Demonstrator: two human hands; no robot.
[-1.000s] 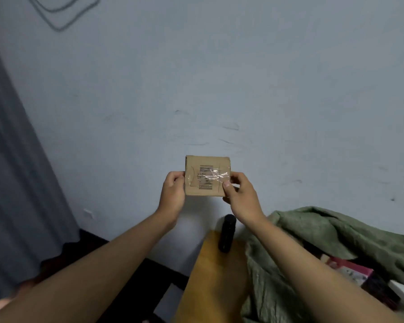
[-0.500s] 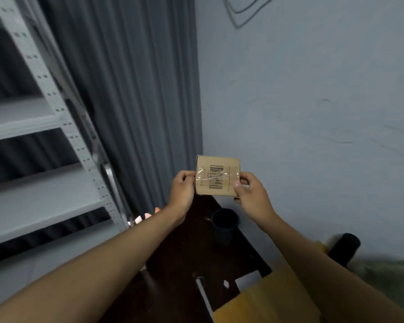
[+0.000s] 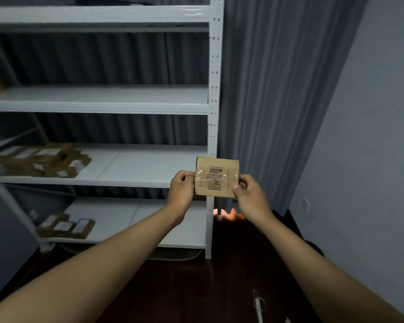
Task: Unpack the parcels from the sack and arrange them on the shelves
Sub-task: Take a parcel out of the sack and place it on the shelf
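A small brown cardboard parcel (image 3: 216, 177) with a barcode label under clear tape is held up in front of me. My left hand (image 3: 181, 193) grips its left edge and my right hand (image 3: 248, 197) pinches its right edge. The parcel hangs in the air in front of the right post of a white metal shelf unit (image 3: 214, 89). Several brown parcels (image 3: 37, 160) lie on the left of the third shelf, and a few more parcels (image 3: 65, 226) sit on the bottom shelf. The sack is out of view.
Grey curtains (image 3: 266, 89) hang behind and to the right of the shelves. A pale wall (image 3: 371, 136) stands at the right. The floor (image 3: 208, 287) is dark wood, with a white cable (image 3: 258, 307) lying on it. Broad bare shelf boards (image 3: 138, 166) stretch right of the parcels.
My view has swung left from the wall and the green sack to the shelf unit. Both hands have kept their hold on the parcel throughout.
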